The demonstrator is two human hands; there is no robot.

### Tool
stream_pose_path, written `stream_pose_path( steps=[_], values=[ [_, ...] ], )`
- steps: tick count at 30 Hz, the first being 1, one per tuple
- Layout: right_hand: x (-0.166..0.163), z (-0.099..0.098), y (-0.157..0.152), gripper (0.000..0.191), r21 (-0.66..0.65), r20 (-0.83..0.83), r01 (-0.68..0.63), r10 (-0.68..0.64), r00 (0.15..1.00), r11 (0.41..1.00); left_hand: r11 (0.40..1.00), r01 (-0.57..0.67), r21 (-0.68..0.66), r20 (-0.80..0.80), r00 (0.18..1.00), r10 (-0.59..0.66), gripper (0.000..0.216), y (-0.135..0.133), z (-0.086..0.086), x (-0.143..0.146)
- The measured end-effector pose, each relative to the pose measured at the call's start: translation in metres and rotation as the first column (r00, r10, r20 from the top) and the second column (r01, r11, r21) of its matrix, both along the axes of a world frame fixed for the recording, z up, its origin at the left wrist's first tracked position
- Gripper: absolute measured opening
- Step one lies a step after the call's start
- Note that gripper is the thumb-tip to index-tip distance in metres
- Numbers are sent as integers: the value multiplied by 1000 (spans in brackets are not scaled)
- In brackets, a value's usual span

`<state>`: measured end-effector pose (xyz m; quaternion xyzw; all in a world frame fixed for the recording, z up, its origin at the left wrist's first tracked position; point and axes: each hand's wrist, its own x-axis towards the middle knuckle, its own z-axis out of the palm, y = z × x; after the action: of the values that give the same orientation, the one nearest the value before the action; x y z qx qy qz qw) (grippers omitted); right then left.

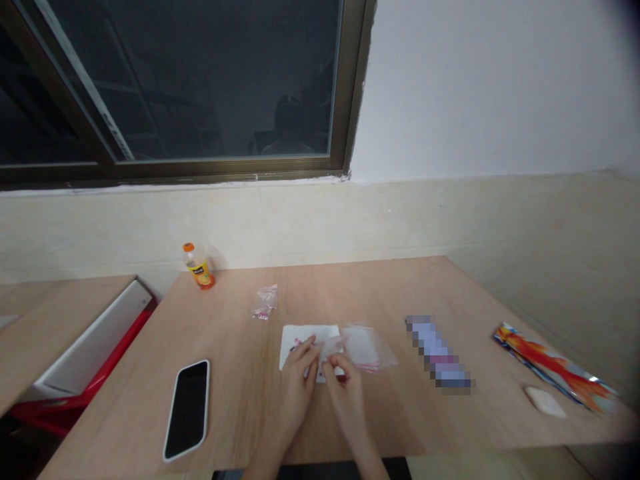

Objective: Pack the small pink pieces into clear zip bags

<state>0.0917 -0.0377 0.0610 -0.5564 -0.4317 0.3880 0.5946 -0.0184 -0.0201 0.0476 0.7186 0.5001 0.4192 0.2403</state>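
Two palms down — left hand (pixel 299 377), right hand (pixel 345 390) meet at bag (pixel 367 347)

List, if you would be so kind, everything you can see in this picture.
table: one, light wood, under everything.
side table: one, light wood, far left.
phone: one, black screen, white rim, front left.
bottle: one, orange, far left corner.
small bag: one, clear with pink, far middle.
white sheet: one, white, under the hands.
clear bag: one, clear, right of the hands.
long packet: one, orange and blue, right edge.
oval pad: one, cream, front right.
window: one, dark glass, upper left.
left hand: one, fingertips on the white sheet.
right hand: one, beside the left hand, grip blurred.
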Motion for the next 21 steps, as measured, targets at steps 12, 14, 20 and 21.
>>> stream_pose_path(
  steps=[12,14,20,21],
  values=[
    [0,8,20,42,-110,-836,-228,34,548,967,975,168,143,-269,955,-125,56,-11,20,8],
    [1,11,22,43,-161,-826,-169,-39,562,972,979,175,108,-213,966,-149,49,-17,25,10],
    [5,16,26,83,-167,-639,133,-210,740,977,977,19,-213,599,792,115,19,-15,17,25],
    [4,17,25,87,-129,-578,184,-225,784,974,942,39,-334,742,627,237,25,-10,12,28]
  ],
)
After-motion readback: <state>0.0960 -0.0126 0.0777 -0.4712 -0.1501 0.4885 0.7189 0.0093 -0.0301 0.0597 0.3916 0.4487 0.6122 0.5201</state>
